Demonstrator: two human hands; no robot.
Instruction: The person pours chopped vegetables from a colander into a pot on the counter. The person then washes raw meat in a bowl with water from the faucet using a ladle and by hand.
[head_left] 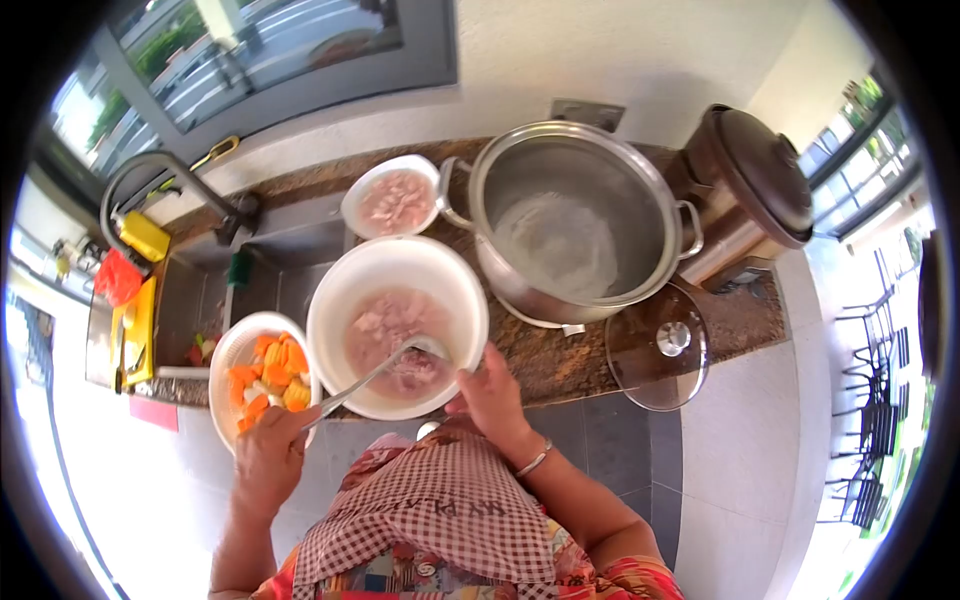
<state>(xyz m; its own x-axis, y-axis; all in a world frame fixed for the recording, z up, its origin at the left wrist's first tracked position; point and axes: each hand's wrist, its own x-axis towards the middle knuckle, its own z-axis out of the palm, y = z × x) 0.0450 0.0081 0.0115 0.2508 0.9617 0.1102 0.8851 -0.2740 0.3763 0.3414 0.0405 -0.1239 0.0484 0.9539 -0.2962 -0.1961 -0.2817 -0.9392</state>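
Observation:
In the head view, my left hand is closed round the handle of a metal ladle. The ladle's bowl rests in a large white bowl that holds pinkish meat in cloudy liquid. My right hand grips the near right rim of that bowl, its thumb side against the wall and the other fingers partly hidden. Beside the bowl on the left, a white basket holds orange carrot pieces and paler chunks. Behind stands a smaller white bowl of pink meat.
A large open steel pot with clear liquid stands on the right. Its glass lid lies at the counter edge, near a brown lidded container. A double sink with a faucet and yellow items is at the left.

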